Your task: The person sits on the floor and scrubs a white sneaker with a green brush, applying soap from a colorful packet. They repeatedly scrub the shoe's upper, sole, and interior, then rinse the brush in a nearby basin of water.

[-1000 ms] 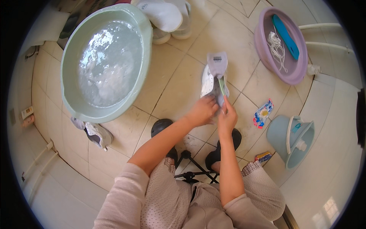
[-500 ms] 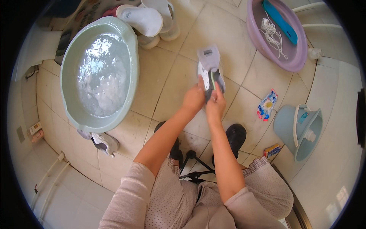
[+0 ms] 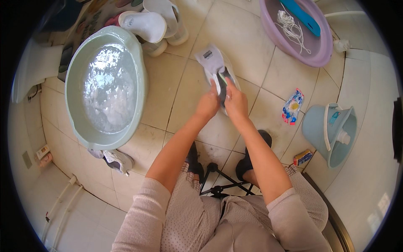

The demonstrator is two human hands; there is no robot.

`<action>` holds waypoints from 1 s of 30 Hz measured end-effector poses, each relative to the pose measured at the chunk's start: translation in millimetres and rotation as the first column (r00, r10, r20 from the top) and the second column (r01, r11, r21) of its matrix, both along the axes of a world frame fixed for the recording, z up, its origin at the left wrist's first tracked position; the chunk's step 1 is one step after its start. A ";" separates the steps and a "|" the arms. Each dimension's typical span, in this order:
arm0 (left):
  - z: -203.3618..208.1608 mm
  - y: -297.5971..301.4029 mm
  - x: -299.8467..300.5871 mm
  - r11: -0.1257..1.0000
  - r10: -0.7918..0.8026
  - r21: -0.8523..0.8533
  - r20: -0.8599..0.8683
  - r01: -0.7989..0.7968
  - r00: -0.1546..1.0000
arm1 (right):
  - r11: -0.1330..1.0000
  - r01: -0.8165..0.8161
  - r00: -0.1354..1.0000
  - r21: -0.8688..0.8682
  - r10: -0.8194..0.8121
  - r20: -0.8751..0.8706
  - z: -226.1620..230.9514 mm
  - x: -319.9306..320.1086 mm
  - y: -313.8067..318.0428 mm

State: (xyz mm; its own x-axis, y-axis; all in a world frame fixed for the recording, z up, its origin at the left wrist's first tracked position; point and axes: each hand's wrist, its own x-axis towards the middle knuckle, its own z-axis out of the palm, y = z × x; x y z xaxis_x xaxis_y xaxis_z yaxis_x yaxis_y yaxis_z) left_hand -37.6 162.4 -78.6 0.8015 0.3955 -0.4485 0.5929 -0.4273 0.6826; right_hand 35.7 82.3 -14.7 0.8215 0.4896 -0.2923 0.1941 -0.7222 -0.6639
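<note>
The left hand (image 3: 208, 104) gripped the left side of one white-and-grey shoe (image 3: 215, 69) at upper centre of the frame, and the right hand (image 3: 236, 101) pinched its right side. A second shoe (image 3: 119, 161) lay lower left, beside one green basin (image 3: 141, 86) of water. One purple basin (image 3: 324, 58), upper right, held one white cord bundle (image 3: 289, 26). Two packets (image 3: 293, 106) and one bucket (image 3: 314, 122) sat at right.
</note>
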 end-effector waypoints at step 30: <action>20.4 1.5 -2.0 0.935 0.226 -0.258 -0.100 -0.245 0.969 | 0.977 -0.136 0.990 -0.166 0.139 0.009 -5.1 1.8 9.2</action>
